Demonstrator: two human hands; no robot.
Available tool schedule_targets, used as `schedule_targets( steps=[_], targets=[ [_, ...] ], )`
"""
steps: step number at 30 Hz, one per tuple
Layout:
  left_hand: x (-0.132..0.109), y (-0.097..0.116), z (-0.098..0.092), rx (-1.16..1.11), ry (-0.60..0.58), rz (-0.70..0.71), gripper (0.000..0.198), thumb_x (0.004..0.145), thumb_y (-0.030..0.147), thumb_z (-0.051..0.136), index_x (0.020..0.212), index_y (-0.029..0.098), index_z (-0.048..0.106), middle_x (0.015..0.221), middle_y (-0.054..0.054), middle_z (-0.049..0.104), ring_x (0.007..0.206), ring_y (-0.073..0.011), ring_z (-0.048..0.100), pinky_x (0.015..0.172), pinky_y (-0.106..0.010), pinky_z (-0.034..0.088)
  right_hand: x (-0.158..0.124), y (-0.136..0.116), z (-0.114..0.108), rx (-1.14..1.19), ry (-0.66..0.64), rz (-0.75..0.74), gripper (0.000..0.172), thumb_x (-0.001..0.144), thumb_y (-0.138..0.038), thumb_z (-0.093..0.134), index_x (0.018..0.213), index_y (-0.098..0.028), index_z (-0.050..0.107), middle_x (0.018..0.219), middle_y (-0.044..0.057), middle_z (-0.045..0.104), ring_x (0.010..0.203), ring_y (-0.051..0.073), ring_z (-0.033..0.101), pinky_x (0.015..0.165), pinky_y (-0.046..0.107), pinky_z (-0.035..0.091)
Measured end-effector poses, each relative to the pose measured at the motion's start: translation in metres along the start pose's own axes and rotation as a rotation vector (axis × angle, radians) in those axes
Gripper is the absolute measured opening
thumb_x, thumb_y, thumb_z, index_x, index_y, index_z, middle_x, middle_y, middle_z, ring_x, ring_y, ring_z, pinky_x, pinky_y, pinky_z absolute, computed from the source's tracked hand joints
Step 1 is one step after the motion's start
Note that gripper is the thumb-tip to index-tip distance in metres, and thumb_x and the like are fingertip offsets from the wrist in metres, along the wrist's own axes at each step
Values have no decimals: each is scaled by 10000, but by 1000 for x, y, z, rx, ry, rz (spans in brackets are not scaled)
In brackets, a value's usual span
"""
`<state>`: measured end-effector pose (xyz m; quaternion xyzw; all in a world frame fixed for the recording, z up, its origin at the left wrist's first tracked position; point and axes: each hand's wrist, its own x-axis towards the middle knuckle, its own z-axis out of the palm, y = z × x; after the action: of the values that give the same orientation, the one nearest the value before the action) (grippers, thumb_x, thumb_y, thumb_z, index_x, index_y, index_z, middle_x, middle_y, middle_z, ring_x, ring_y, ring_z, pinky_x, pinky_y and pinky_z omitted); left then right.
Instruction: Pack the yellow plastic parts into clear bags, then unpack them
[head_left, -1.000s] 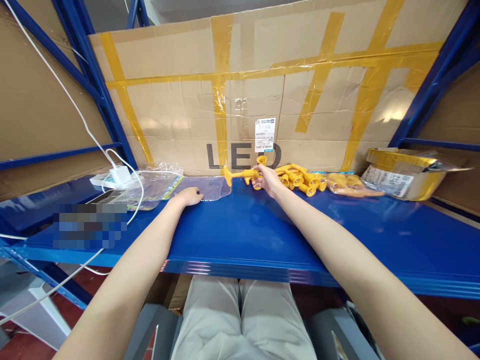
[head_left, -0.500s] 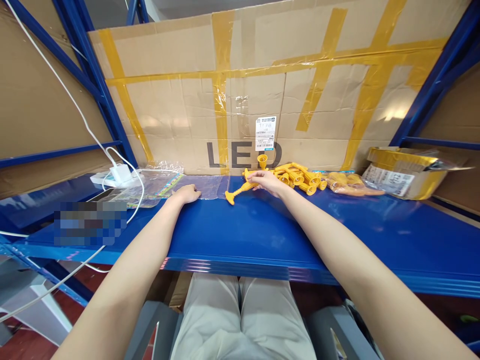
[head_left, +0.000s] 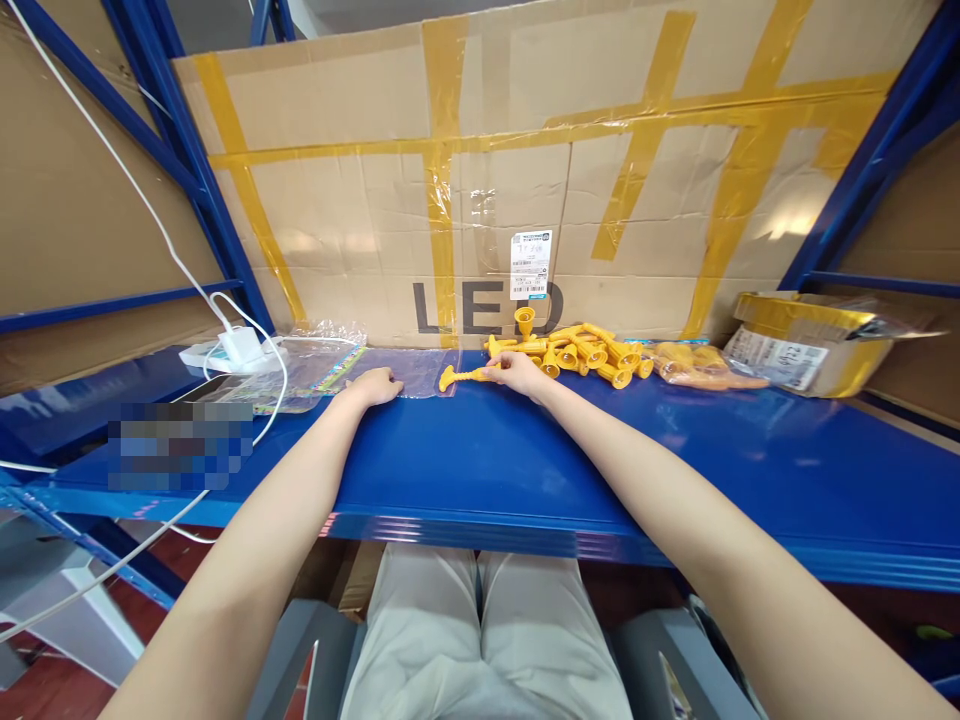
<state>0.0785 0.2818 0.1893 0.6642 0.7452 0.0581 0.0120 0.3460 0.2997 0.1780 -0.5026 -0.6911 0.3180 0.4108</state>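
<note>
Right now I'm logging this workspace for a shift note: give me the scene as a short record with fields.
left hand: on a flat clear plastic bag; grip unclear
right hand: holding a slender yellow T-tipped piece, tip at the bag's edge
pile: loose yellow funnel-ended pieces, beyond the right hand
far right: brown yellow-taped cardboard box
backdrop: large brown cardboard panel printed "LED"
surface: glossy blue shelf

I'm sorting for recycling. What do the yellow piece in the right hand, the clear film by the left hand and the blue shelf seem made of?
Yellow piece: probably smooth molded plastic, by its even color and rounded form.
Clear film: likely thin, glossy plastic, see-through with shiny wrinkles.
Blue shelf: perhaps painted metal, with glossy reflections and a ribbed front edge; the coating hides the base.
</note>
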Motion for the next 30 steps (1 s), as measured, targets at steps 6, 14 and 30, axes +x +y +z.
schedule_targets(
  steps=[6,14,30],
  targets=[
    [-4,6,-2,33,20,31,436,815,375,480,1171,175,633,1285,-121,606,1186,-290,562,976,-369,429,-4,-5,-7,-445,-153,-181,196,776,-276,671,940,-168,676,945,47,680,860,175,620,764,274,466],
    [-14,23,-4,8,46,277,411,857,361,423,1126,176,671,1186,-83,672,1085,-237,627,886,-257,463,-2,-12,-7,-534,-181,-122,233,745,-254,718,965,-178,726,937,49,713,871,203,658,779,272,489],
    [-14,67,-12,131,71,16,543,855,452,422,1185,78,637,1232,-201,620,1132,-313,590,883,-328,483,-10,-1,-7,-639,-161,-263,301,835,-329,632,1101,-199,690,1098,77,692,1048,239,630,910,314,471]
  ],
)
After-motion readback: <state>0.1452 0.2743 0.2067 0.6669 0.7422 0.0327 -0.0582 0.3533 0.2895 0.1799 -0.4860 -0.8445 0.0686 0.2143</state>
